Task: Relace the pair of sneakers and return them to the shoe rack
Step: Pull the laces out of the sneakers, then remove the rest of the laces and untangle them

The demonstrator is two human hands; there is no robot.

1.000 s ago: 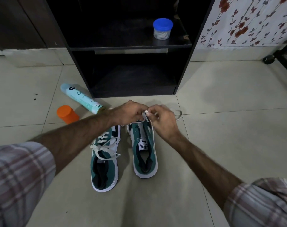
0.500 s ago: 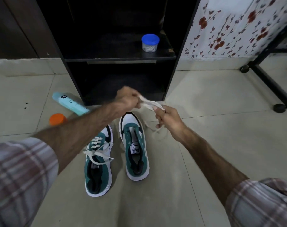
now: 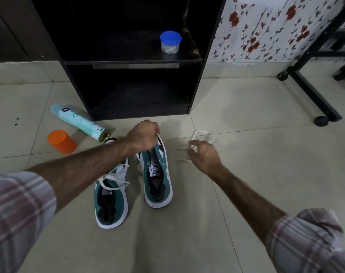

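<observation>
One sneaker (image 3: 111, 196), lower centre, is laced; the other sneaker (image 3: 158, 174) beside it has none. The left hand (image 3: 143, 137) grips its toe; the right hand (image 3: 204, 155) pinches the loose lace (image 3: 202, 134). The rack (image 3: 128, 62) at top awaits both.

1. A pale blue spray can (image 3: 77, 121) lies on its side on the floor tiles (image 3: 246, 107), off to the left of the left hand (image 3: 143, 137) and a little beyond it.
2. An orange cup (image 3: 61, 141) stands upside down near the can, further left of that hand.
3. A clear jar with a blue lid (image 3: 170, 42) stands upright well beyond both hands.
4. Floral wall covering (image 3: 266, 30) rises beyond the right hand (image 3: 204, 154).
5. A black wheeled frame (image 3: 309, 91) stands on the tiles, far right of that hand.
</observation>
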